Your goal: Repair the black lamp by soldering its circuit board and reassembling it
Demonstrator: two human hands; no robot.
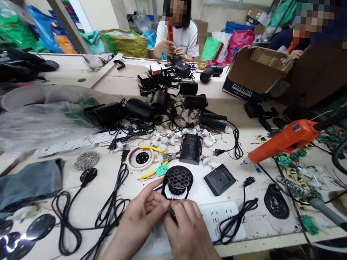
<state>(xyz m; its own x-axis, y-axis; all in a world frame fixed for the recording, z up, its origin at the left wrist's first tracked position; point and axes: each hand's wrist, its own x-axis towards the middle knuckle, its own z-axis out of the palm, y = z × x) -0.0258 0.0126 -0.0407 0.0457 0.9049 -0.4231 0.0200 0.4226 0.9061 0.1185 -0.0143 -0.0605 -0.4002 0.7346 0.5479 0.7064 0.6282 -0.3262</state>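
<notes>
Our table (71, 69) carries everything here, and two co-workers sit beyond its far edge: one in a white shirt (185, 37), one in a dark sleeve (280, 40), partly behind the one open carton (246, 73) at the far right corner. One clear bag (33, 116) spreads over the left side, and one cloth (17, 192) lies toward the near left corner. From the right edge, one orange screwdriver (285, 141) juts in above loose parts. At least nine black housings (191, 148) crowd the middle and far part, blocking the way across.

Our left hand (145, 215) and right hand (190, 229) meet by the middle of the near edge. Between and just beyond them stands one grille unit (178, 178), its near end hidden by our fingers. Our right grip is closed on a small green part, mostly covered; our left fingertips are close together at the unit's side, but we cannot tell what they pinch.

Around us we count one socket panel (228, 211), three cords (88, 176) toward the near edge, one square tray (220, 179), one pale ring (129, 158), four discs (39, 226) at the near left corner, two yellow tubes (153, 148) and one heap of screws (87, 161).
</notes>
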